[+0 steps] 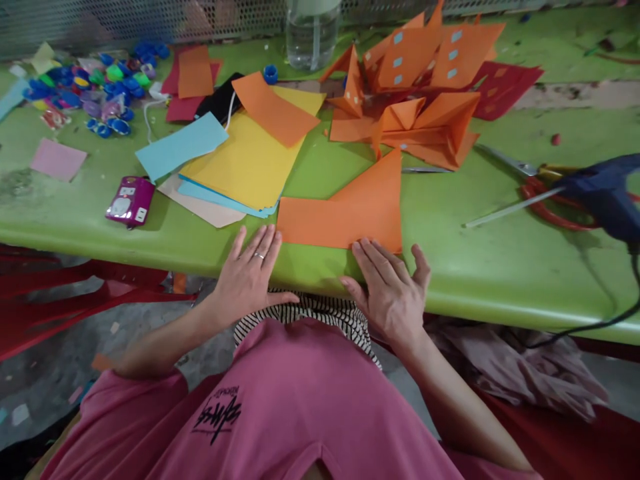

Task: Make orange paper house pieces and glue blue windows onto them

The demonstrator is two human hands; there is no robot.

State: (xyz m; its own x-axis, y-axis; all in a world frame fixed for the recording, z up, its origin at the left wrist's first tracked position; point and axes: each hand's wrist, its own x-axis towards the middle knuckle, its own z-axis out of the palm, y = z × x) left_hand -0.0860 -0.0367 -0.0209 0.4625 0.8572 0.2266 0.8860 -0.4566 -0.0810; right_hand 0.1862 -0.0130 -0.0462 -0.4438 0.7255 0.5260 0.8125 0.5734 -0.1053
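A folded sheet of orange paper (350,210) lies flat on the green table, its right part rising to a point. My right hand (393,283) is spread, its fingertips resting on the lower right edge of that paper. Beside the paper's lower left corner, my left hand (253,270) lies with fingers stretched out at the table's front edge; a ring shows on one finger. Neither hand grips anything. Just left of the orange paper is a stack of yellow paper (245,160) with blue sheets under it.
Folded orange paper shapes (425,100) stand at the back, near a clear bottle (313,40). Scissors (530,175) and a dark blue glue gun (603,193) with its cord lie right. A purple power socket (131,202) and a pile of small colourful pieces (100,87) are left.
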